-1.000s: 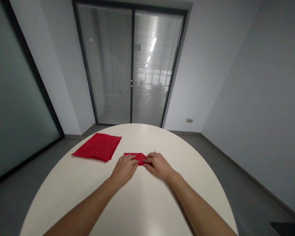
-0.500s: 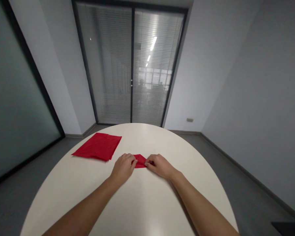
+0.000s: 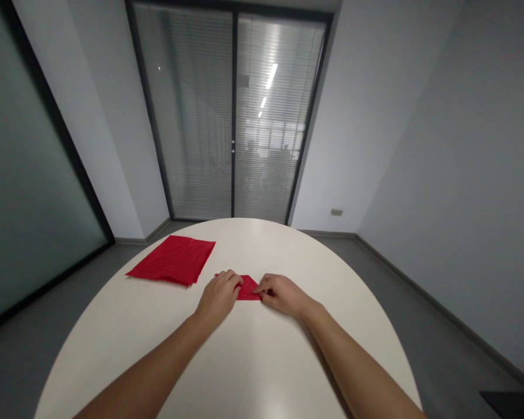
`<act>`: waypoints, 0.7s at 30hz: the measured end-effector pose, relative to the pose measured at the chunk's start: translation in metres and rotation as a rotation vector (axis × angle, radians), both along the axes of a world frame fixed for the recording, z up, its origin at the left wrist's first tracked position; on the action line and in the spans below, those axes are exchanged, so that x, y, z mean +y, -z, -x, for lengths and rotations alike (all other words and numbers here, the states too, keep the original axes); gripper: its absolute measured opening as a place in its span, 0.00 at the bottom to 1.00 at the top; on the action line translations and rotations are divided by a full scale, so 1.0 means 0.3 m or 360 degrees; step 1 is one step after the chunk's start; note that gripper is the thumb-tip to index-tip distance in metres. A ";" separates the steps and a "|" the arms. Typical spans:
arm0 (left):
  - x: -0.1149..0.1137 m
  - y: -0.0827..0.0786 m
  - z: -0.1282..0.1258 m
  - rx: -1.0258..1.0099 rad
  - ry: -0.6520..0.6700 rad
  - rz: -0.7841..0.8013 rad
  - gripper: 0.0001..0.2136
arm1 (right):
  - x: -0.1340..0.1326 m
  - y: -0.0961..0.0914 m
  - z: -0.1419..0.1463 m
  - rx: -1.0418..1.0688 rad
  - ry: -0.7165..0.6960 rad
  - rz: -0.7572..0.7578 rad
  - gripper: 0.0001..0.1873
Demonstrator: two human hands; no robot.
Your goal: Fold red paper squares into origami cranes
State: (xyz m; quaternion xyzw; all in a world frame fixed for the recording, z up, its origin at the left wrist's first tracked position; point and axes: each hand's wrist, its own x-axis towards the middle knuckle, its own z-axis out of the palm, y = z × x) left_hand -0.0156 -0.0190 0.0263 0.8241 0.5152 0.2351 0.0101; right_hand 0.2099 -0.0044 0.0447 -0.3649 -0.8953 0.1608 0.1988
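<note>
A small folded red sheet (image 3: 247,288) lies on the table between my hands, its top narrowing to a point. Whether it is paper or cloth I cannot tell. My left hand (image 3: 219,293) rests over its left part, fingers curled down on it, and a bit of red peeks out behind the knuckles. At the right corner, thumb and index finger of my right hand (image 3: 281,293) close in a pinch on the edge. My fingers hide both ends of the sheet.
A larger wrinkled red piece (image 3: 173,260), folded into layers, lies flat at the far left of the round white table (image 3: 262,355). Beyond the table's far edge stands a glass door with blinds (image 3: 201,128). A dark object (image 3: 510,404) shows at the bottom right.
The front flap of the small red sheet now lies flatter, with a straighter near edge. My right fingers have shifted slightly left onto it, and more red shows behind my left hand.
</note>
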 end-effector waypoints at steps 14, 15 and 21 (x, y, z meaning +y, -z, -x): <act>-0.039 -0.029 -0.025 0.0002 0.0180 0.0031 0.12 | -0.007 -0.016 0.007 0.0084 -0.0222 0.0008 0.22; -0.035 -0.022 -0.022 -0.0023 0.0191 0.0035 0.13 | -0.008 -0.014 0.009 0.0102 -0.0210 0.0009 0.22; -0.022 0.004 -0.006 -0.0048 0.0271 0.0035 0.16 | -0.014 0.000 0.015 0.0193 -0.0214 -0.0105 0.29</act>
